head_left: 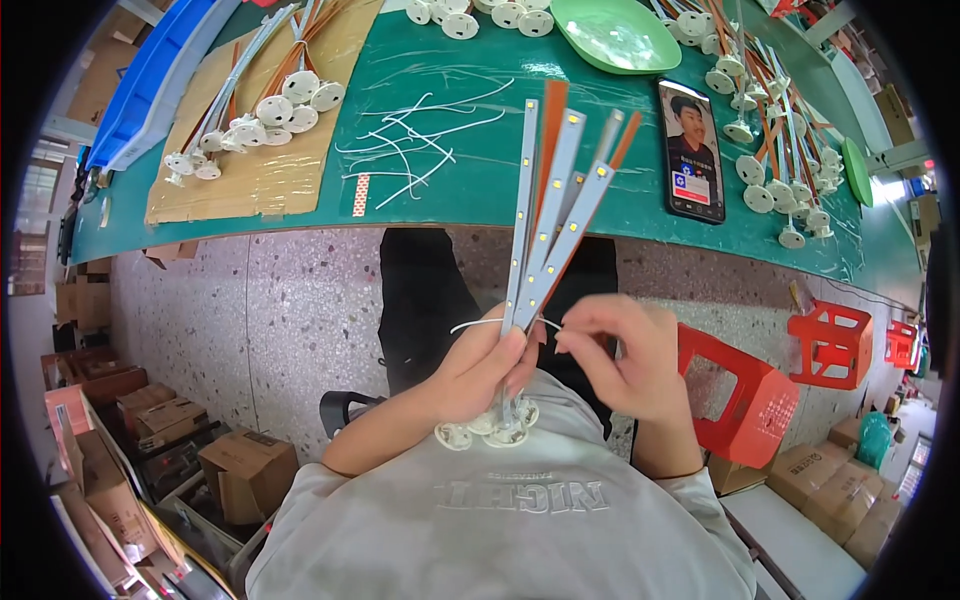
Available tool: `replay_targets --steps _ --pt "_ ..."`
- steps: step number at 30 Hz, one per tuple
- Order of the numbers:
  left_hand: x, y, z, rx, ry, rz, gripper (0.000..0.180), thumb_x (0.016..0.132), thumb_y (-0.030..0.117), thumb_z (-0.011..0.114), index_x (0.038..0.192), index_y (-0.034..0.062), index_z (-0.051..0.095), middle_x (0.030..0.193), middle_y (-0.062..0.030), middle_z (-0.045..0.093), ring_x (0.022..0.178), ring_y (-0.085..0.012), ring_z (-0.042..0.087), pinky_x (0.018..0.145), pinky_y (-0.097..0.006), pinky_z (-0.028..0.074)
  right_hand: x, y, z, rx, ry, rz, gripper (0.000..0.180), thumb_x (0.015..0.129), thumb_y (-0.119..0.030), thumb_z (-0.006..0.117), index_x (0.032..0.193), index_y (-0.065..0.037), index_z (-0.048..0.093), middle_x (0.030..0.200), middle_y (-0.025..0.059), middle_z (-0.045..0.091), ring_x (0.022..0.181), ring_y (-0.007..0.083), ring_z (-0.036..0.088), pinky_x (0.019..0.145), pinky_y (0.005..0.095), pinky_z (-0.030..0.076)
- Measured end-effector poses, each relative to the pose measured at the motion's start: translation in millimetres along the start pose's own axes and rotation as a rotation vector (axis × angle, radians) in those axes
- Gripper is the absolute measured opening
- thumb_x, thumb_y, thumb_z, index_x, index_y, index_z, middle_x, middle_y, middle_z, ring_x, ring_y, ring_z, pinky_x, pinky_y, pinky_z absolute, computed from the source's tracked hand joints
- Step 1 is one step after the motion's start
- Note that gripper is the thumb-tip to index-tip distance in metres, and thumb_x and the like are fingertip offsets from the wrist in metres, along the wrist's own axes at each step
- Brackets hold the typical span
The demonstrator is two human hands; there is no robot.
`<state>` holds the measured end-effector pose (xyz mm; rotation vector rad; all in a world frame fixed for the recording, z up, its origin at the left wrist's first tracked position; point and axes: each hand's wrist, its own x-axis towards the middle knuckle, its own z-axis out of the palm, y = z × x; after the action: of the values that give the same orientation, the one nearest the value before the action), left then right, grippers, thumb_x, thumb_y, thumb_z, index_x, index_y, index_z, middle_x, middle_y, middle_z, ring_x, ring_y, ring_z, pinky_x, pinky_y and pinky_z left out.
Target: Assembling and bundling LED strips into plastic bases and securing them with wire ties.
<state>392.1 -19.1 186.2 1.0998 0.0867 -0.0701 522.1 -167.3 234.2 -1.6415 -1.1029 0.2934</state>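
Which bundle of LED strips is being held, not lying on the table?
The fanned bundle in the middle, gripped upright by the left hand. The bundles on the cardboard and at the table's right end lie untouched.

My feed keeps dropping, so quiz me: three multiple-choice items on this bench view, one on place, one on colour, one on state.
1. Where does the phone lie?
A. on the green mat
B. on the red stool
C. on the cardboard

2. What colour is the dish at the top?
A. blue
B. green
C. white

3. How does the left hand stand?
A. open, empty
B. flat on the mat
C. closed on the LED strips

A: it rests on the green mat right of the LED strips.
B: light green.
C: its fingers clasp the bundle.
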Motion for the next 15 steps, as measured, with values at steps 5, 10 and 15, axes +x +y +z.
replay_targets --steps 5,10,15 --pt "-4.3 0.9 12.6 0.028 0.052 -0.032 0.031 0.103 0.029 0.038 0.117 0.0011 0.044 0.076 -0.0022 0.049 0.061 -0.0084 0.046 0.059 -0.023 0.04 5.3 -19.6 6.6 -0.173 -0.135 -0.287 0.032 0.066 0.004 0.068 0.098 0.0 0.064 0.066 0.0078 0.061 0.052 0.024 0.057 0.048 0.0316 0.045" --pt "-12.2 0.8 4.8 0.317 0.051 0.025 0.027 0.097 0.008 0.04 0.121 -0.0025 0.047 0.082 -0.0075 0.056 0.078 -0.0163 0.058 0.075 -0.028 0.047 21.9 -36.3 -1.6 -0.335 -0.431 -0.308 0.035 0.069 -0.005 0.065 0.103 0.003 0.06 0.061 0.0084 0.055 0.056 0.0273 0.06 0.052 0.0351 0.048" --pt "-9.0 -6.7 4.6 0.471 0.109 0.176 0.03 0.086 -0.001 0.043 0.112 -0.0027 0.056 0.103 -0.018 0.057 0.104 -0.0265 0.056 0.091 -0.04 0.043 31.3 -31.4 7.9 -0.336 -0.564 -0.281 0.028 0.073 -0.005 0.06 0.1 0.004 0.056 0.063 0.0136 0.057 0.06 0.0313 0.063 0.054 0.038 0.05"
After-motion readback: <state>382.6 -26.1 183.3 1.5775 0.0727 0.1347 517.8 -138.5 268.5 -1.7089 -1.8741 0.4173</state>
